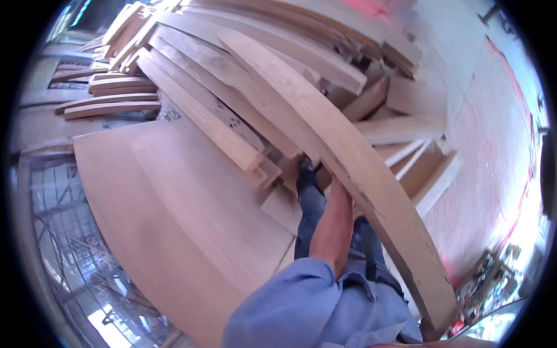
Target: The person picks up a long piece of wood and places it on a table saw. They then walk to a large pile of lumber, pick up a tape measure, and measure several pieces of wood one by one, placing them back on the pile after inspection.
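Observation:
A long, slightly curved wooden plank (348,145) runs diagonally across my body, from the upper middle down to the lower right. It lies above the other timber. My left arm, in a blue sleeve, reaches up to the plank's lower edge. There my left hand (340,184) holds the plank from beneath, its fingers hidden behind the wood. My right hand is not in view; the plank's near end (441,310) comes close to my right side.
Several long boards (203,116) lie stacked ahead and to the left. A broad, pale brown panel (168,209) spreads at my left. Shorter wood pieces (400,124) lie beyond the plank. My dark-shod foot (305,164) stands near the board ends. Cluttered items (493,278) are at lower right.

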`<state>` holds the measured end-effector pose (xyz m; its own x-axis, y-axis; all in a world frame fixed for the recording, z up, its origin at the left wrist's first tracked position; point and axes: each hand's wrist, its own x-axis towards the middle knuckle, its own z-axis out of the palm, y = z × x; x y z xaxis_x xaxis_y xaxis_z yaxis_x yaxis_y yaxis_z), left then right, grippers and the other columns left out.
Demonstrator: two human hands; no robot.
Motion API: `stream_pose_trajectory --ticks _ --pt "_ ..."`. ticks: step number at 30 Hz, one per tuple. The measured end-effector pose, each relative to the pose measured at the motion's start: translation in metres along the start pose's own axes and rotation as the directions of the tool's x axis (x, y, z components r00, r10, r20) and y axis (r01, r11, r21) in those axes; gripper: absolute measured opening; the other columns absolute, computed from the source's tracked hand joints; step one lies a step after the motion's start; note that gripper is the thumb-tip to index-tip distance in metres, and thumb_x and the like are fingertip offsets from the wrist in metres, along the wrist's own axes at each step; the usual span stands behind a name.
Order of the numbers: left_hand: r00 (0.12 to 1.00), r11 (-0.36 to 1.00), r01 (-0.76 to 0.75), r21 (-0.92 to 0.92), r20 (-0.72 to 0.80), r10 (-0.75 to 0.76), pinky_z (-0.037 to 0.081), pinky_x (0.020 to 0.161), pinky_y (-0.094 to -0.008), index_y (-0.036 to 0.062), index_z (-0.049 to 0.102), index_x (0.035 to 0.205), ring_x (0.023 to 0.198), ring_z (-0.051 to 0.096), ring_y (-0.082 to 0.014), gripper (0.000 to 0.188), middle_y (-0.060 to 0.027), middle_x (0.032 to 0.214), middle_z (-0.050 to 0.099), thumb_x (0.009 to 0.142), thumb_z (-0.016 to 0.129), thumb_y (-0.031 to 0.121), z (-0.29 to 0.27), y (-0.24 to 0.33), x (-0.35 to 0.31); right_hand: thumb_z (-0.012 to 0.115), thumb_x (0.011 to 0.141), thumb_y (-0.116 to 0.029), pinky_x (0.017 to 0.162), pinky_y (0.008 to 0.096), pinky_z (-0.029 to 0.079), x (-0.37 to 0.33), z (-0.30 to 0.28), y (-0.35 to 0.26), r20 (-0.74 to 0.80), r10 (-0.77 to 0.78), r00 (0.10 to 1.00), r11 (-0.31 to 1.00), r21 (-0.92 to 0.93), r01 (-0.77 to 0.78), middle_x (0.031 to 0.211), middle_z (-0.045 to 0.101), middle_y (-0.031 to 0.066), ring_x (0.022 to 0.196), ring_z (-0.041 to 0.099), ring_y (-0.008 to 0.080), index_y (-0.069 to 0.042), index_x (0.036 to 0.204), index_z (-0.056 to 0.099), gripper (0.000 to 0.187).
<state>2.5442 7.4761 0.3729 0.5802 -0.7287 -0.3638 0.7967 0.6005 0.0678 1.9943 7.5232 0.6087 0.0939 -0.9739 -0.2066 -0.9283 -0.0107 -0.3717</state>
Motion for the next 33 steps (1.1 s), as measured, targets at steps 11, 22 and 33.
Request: stream_pose_trajectory --ticks 11,22,33 --pt "0.989 0.987 0.141 0.073 -0.053 -0.137 0.046 0.098 -0.0432 0.0084 0.051 0.127 0.109 0.056 -0.0289 0.048 -0.0104 0.117 0.057 0.101 0.039 0.047 -0.069 -0.044 -0.002 0.081 0.077 -0.041 0.106 0.0408 0.041 -0.019 0.002 -0.029 0.046 -0.080 0.996 0.993 -0.089 0.084 0.136 0.054 0.0183 0.125 0.053 0.0322 -0.002 0.149 0.033 0.095" --pt "0.957 0.952 0.289 -0.104 0.055 -0.285 0.048 0.097 -0.0425 0.0101 0.055 0.123 0.109 0.058 -0.0274 0.043 -0.0080 0.113 0.061 0.101 0.042 0.044 -0.084 -0.046 -0.035 0.086 0.059 0.005 0.100 0.0379 0.048 0.022 0.048 0.014 0.063 0.045 0.997 0.996 0.069 -0.049 0.129 0.061 0.0129 0.118 0.060 0.0271 -0.010 0.150 0.034 0.106" --pt "0.983 0.771 0.181 0.611 -0.132 -0.126 0.043 0.107 -0.0477 0.0084 0.049 0.140 0.125 0.053 -0.0306 0.056 -0.0096 0.136 0.056 0.100 0.040 0.047 -0.105 -0.042 -0.039 0.085 0.054 0.006 0.099 0.0392 0.049 0.019 0.070 0.038 0.107 0.049 0.993 0.999 0.011 -0.051 0.130 0.060 0.0167 0.118 0.061 0.0307 -0.011 0.150 0.034 0.109"
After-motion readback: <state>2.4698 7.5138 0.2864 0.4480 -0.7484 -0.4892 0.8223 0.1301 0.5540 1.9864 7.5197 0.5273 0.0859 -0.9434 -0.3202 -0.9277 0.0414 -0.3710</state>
